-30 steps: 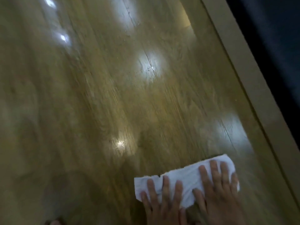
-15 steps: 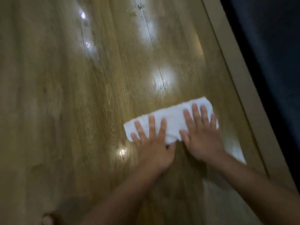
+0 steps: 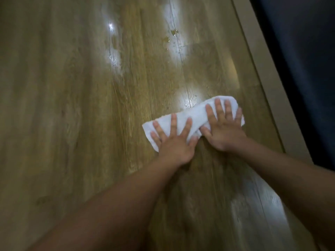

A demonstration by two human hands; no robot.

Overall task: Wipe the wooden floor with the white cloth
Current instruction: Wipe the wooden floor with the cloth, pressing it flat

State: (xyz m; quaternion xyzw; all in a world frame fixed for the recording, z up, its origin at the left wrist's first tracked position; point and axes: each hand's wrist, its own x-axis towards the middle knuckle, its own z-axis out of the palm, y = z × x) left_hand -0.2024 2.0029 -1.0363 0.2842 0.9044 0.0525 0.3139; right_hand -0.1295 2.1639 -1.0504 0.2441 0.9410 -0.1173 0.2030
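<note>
Cloth: white cloth (image 3: 194, 115), folded into a long strip, flat on the wooden floor (image 3: 72, 109), right of centre. It lies at a slant, its right end farther off and near the trim strip.
Hands: left hand (image 3: 174, 142) lies flat on the near-left end, fingers straight and splayed. Right hand (image 3: 223, 129) lies flat on the far-right end, fingers straight and closer together. Neither grips anything; both press the cloth down. Both arms are stretched out well ahead of the body.
Cloth between the hands: slightly bunched by the right thumb.
Step in hand: my reading is a two-handed push stroke along the boards, away from the person.
Doing it well: put even weight on both palms so the whole strip bears on the wood. Smooth out the bunched middle, or it will ride up and leave a streak. Overlap each pass with the one beside it.
Next target, likely: droplets (image 3: 174, 32) on the far side, beside a plank seam (image 3: 181, 49).
Risk: with the arms this far out, the reach may run short of those drops, so shuffling forward would help more than stretching. A wet, glossy board looks slippery under the palms.
Floor: brown wood-grain planks running near to far, glossy, with bright glare patches. A wet-looking sheen (image 3: 114, 57) lies far left of the cloth.
Room edge: pale trim strip (image 3: 262, 73) runs along the right. Past it is a dark area (image 3: 308, 78); I cannot tell whether it is wall or curtain.
Light: dim overall.
</note>
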